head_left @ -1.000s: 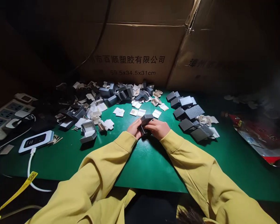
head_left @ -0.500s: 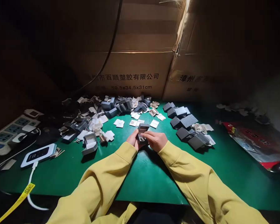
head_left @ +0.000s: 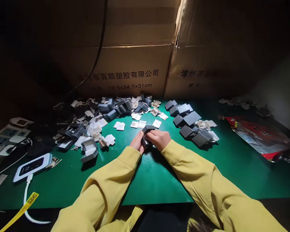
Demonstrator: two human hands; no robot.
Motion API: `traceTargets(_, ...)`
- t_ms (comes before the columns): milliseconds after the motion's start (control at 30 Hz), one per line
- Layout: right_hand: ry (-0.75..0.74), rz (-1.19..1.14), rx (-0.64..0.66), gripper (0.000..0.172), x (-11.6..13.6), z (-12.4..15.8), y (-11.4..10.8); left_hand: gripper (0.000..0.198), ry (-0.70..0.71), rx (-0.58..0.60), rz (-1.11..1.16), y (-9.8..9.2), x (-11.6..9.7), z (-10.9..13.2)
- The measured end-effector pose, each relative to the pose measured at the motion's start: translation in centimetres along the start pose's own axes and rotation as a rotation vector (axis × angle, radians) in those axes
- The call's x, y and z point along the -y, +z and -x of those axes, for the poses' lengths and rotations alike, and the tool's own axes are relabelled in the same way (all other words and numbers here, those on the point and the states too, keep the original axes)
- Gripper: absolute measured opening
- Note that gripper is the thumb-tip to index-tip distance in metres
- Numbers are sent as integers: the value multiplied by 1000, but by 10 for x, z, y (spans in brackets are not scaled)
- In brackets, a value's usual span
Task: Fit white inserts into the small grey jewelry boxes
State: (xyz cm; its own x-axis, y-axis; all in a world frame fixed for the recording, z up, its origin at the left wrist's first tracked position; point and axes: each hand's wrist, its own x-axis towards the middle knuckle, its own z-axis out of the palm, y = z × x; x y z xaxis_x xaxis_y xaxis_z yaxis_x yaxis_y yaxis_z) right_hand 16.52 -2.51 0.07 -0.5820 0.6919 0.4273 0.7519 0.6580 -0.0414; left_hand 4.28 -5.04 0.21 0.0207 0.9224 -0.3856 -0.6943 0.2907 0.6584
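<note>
A small dark grey hinged box (head_left: 148, 130), like a jewellery box, is held over the middle of the table. My left hand (head_left: 137, 142) is closed around its left side. From the right, my right hand (head_left: 159, 138) grips it with fingers bent over the lid and front, which hide much of the box. Its lid looks partly lowered. Just beyond lie white card pieces, one of them a small square (head_left: 157, 123). An open grey box (head_left: 89, 149) with a pale lining stands to the left of my left hand.
Grey boxes and paper scraps (head_left: 96, 124) heap at the back left. Several closed boxes (head_left: 192, 118) cluster at right, near a red-edged plastic bag (head_left: 261, 135). A white device (head_left: 32, 167) with a cable and a power strip (head_left: 9, 135) lie left. Cardboard cartons (head_left: 125, 61) stand behind.
The box's lid has swung downward, and my right fingers have moved from inside the box onto its outside. The whole view has shifted slightly.
</note>
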Motion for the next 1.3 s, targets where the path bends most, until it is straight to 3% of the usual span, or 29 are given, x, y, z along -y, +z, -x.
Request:
traceTargets(333,-172,73,-277,35,-6,6,11,18,-8,3,113,-1,1,0)
traceTargets(600,-273,27,-383,39,-16,7,15,25,-20,57,62,-3,3,2)
traceTargets(733,-241,10,-302,41,-20,9,16,33,-36,89,39,-5,3,1)
traceTargets(900,-231,56,-256,39,-22,8,15,28,-48,163,51,-10,3,-1)
traceTargets(1167,-269,114,-466,31,-17,8,11,45,21,461,-10,-17,4,0)
traceTargets(1300,-286,86,-467,31,-22,8,16,48,15,342,-42,-17,9,-3)
